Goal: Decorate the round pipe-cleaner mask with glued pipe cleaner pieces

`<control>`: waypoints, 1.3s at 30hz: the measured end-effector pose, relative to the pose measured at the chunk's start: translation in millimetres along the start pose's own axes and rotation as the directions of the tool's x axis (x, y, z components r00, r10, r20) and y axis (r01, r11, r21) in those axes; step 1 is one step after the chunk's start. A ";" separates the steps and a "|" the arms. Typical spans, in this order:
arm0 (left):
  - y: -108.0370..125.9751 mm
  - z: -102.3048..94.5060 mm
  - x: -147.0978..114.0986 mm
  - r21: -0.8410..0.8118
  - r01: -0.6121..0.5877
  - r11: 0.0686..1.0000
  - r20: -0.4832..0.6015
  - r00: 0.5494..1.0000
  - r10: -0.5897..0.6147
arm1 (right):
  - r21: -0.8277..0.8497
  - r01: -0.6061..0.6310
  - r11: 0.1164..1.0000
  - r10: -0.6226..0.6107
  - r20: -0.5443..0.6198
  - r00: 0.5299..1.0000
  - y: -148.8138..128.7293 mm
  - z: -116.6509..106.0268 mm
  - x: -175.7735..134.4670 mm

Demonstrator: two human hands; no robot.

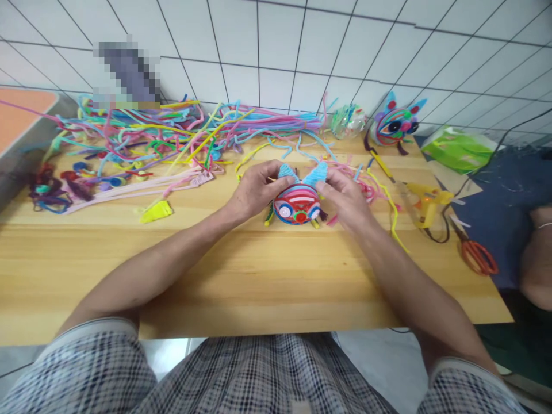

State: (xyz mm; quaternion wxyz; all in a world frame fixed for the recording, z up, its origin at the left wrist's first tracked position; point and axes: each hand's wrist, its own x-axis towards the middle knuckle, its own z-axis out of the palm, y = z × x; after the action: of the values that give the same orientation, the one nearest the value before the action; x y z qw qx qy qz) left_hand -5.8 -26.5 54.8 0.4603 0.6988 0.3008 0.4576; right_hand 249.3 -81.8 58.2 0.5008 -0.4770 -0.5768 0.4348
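A pipe-cleaner animal head (297,204) is held upright just over the wooden table, its red, blue and white face turned towards me. It has white round eyes, a red nose ringed in green, and two light blue ears. My left hand (261,187) pinches it by the base of the ear on the left, thumb in front. On the other side, my right hand (348,198) has its thumb against the right ear's base, fingers behind and partly hidden. Dark and yellow tufts stick out below the face.
Heaped pipe cleaners (259,123) line the tiled wall. A similar finished head (394,123) stands at the back right, near a green packet (459,149). A yellow glue gun (429,204) and orange-handled scissors (476,256) lie on the right. Another person's arm (539,259) shows at the right edge.
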 end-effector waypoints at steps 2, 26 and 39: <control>-2.1 0.7 0.0 0.003 -0.002 1.000 -0.018 1.000 0.002 | 0.024 -0.028 0.999 0.028 -0.013 1.000 3.9 7.3 5.7; -6.1 2.1 -0.9 -0.140 0.070 0.988 -0.047 0.996 -0.077 | 0.153 -0.190 0.970 0.181 0.070 0.981 5.4 13.2 5.0; -5.2 -3.4 1.6 -0.125 -0.015 0.992 -0.111 0.994 0.001 | 0.153 -0.148 0.977 0.146 0.028 0.989 16.0 10.4 9.6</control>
State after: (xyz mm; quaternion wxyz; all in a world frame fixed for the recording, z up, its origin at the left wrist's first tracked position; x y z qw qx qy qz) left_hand -8.3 -21.9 51.2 0.4841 0.6431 0.2939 0.5155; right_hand 240.5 -69.9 42.8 0.4980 -0.4744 -0.5085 0.5181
